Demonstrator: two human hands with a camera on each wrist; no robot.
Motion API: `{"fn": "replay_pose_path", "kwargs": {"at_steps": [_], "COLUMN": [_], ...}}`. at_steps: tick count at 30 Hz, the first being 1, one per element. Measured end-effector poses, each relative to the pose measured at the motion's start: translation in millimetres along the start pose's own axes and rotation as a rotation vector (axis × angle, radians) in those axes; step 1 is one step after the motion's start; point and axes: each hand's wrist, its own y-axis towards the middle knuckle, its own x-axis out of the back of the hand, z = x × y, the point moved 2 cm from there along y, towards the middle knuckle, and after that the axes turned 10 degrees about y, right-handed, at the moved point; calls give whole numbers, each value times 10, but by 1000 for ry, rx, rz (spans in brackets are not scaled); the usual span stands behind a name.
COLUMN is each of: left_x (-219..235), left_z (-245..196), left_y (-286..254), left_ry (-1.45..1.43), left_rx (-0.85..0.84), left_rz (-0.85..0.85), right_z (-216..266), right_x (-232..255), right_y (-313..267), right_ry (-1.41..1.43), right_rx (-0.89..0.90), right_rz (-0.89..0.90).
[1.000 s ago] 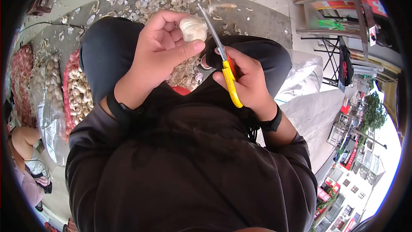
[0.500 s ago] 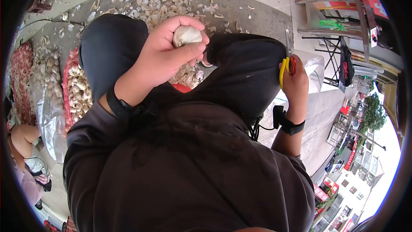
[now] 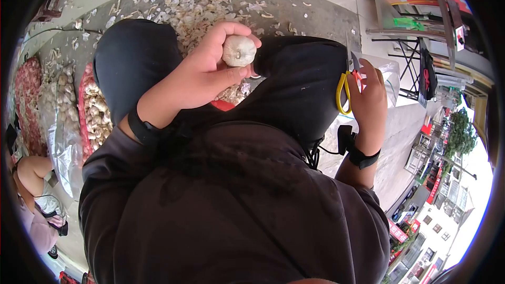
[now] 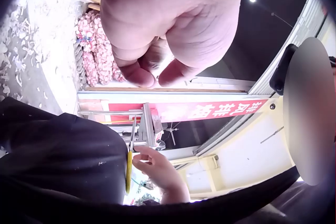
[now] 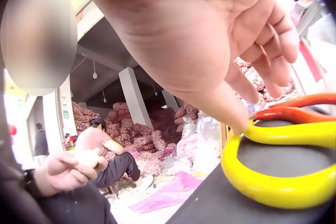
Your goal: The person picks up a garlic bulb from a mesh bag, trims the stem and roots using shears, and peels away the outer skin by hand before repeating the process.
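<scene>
Thumb and fingers of the left hand (image 3: 202, 73) grip a whitish garlic bulb (image 3: 239, 51) above the gap between the knees, its knobby end facing the head camera. At the right knee is a pair of scissors with yellow and red handles (image 3: 343, 94), blades pointing away from the body. Beside them is the right hand (image 3: 371, 102). In the right wrist view, the thumb tip of the right hand (image 5: 210, 40) touches the scissors (image 5: 283, 192) near the handles' joint, while the other fingers hang loosely bent, away from the handles. The left wrist view hides most of the bulb behind the left hand (image 4: 168, 24).
Garlic skins and stem scraps (image 3: 200, 8) litter the ground beyond the knees. Garlic in red net sacks (image 3: 94, 110) and a clear bag (image 3: 66, 142) stands at the left, near another seated person (image 3: 34, 179). A folding stand (image 3: 413, 68) is at the right.
The right hand and scissors have moved from beside the bulb to the right knee, and the right fingers have loosened from the handles. The left hand has turned the bulb.
</scene>
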Motion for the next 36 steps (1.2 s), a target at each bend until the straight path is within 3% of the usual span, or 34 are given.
{"fn": "replay_pose_path", "kwargs": {"at_steps": [2,4,8,10,16,22,28,36], "left_x": [-9,-33,-51,-34,86,22,9,9], "left_z": [-5,-20,1,15,98,-120,-70,-65], "left_y": [-3,2,37,31,-3,3,33,53], "left_ry": [-52,-127,117,253,523,987,990,1041], "left_rx": [38,84,31,-55,-86,-175,-262,-280], "left_rz": [34,51,52,-6,-215,-253,-348,-363], "right_z": [212,519,1074,1190,1250,1259,1240,1192], "right_x": [-36,-115,-374,-530,-651,-799,-996,-1097], "right_y": [89,160,178,197,221,153,171,212], "right_ry": [190,370,634,678,825,919,1134,1222], "right_rx": [25,244,479,596,559,415,207,-63], "right_rz": [-20,-25,128,93,129,143,126,330]}}
